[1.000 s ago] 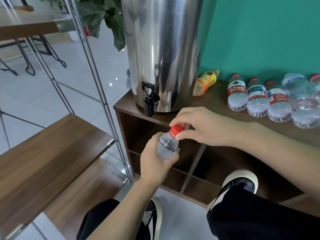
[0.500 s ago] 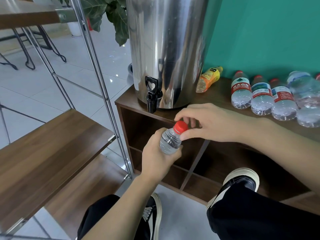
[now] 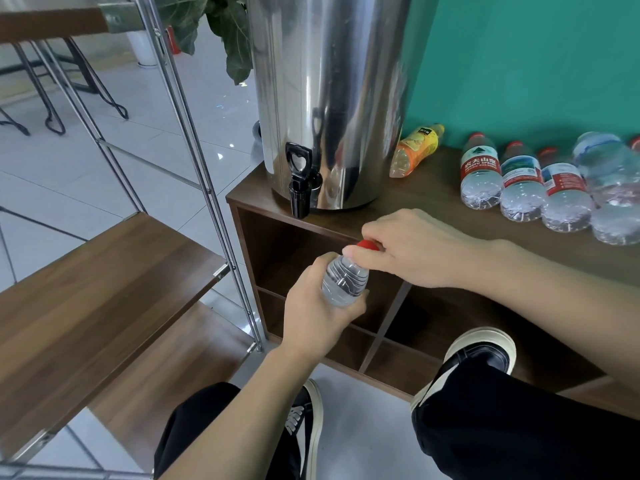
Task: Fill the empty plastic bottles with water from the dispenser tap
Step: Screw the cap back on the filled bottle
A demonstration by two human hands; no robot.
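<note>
Clear bottle (image 3: 344,284) held, red cap (image 3: 367,244) pinched.

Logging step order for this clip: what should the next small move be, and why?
Probably finish twisting off the red cap: the right hand pinches it while the left hand grips the bottle, which sits capped, below and right of the tap.

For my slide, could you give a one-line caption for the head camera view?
Left hand holds a clear bottle while right hand grips its red cap, below the dispenser tap.
</note>
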